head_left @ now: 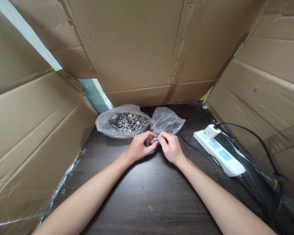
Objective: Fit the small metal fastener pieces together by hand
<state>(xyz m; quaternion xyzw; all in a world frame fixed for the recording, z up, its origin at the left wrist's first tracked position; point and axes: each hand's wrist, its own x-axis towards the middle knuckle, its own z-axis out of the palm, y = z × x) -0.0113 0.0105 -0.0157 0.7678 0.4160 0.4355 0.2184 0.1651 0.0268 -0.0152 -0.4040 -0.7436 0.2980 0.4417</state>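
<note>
My left hand point(140, 146) and my right hand point(171, 147) meet above the dark table, just in front of two plastic bags. Pinched between the fingertips of both is a small shiny metal piece point(155, 139), mostly covered by the fingers. Its exact kind is too small to make out. Behind my left hand lies an open plastic bag point(104, 125) filled with several small round metal parts point(131, 121). A second clear plastic bag point(168, 120), crumpled and lying flat, is right behind my right hand.
On the right, a white power strip point(231, 165) with a plugged-in white adapter point(211, 131) lies among black cables point(257, 135). Cardboard walls point(137, 45) enclose the dark wooden table point(137, 202) on the left, back and right. A pale green printed sheet point(94, 94) shows at the back left.
</note>
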